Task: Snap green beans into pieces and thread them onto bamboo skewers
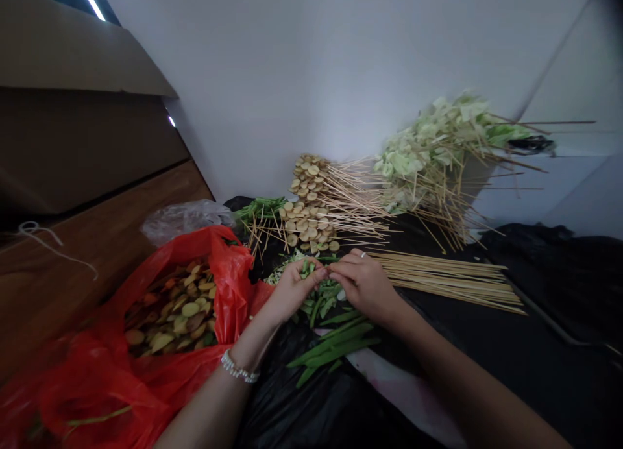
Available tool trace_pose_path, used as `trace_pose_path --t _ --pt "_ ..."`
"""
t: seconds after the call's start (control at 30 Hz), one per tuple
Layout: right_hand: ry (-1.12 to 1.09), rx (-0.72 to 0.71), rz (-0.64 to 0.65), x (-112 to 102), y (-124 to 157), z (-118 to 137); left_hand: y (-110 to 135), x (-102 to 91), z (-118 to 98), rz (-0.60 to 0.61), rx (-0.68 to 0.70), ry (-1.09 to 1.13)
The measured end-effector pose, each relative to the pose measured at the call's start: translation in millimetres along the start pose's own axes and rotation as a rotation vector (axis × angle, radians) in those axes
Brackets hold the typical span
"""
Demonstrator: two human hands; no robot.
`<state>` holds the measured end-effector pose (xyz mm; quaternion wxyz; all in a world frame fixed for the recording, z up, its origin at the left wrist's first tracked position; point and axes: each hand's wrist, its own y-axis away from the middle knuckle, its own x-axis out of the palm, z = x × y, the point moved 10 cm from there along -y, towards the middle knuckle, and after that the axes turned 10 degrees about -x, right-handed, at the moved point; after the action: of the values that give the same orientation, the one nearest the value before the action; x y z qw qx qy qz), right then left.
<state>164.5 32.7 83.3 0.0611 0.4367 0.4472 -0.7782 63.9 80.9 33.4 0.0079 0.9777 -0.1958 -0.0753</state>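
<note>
Left hand: the left hand [296,283] is closing, thumb against fingers, and is holding a green piece [307,266].
Right hand: the right hand [361,281] is bending its fingers inward, tips beside the left's; too small to tell whether they are pinching anything.
Below the hands: cut greens [324,303] are lying in a heap; long green pods [335,345] are lying nearer the wearer, beside black plastic [311,403].
Bare sticks: a bundle of skewers [448,280] is lying just beyond the right hand.
Far side: skewered pale slices [309,225] are lying stacked, sticks pointing right; skewered leaves [423,144] are piling higher at the right, near the white wall [292,66].
Left side: a red bag [228,274] is gaping open, holding loose slices [189,309]; a clear bag [187,218] is lying behind it.
</note>
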Motion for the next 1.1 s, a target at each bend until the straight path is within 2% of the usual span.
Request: trace_pose_path --t 0.17,0.33,0.53,0.7,0.87,1.1 --pt "-0.137 0.105 -0.158 -7 2 -6 1 -0.3 3 -0.021 -0.017 0.12" --pt "-0.214 0.192 -0.263 -5 8 -14 0 2.6 11 -0.016 -0.056 0.294" --pt "-0.299 0.276 -0.373 -3 15 -18 1 4.8 10 -0.031 -0.027 0.416" --pt "-0.487 0.447 -0.433 5 22 -33 2 10.9 11 -0.015 -0.074 0.56" --pt "-0.617 0.5 -0.442 5 20 -40 1 9.9 11 -0.014 -0.073 0.515" --pt "-0.688 0.636 -0.611 -21 30 -72 -5 -11.4 17 -0.145 -0.068 0.484"
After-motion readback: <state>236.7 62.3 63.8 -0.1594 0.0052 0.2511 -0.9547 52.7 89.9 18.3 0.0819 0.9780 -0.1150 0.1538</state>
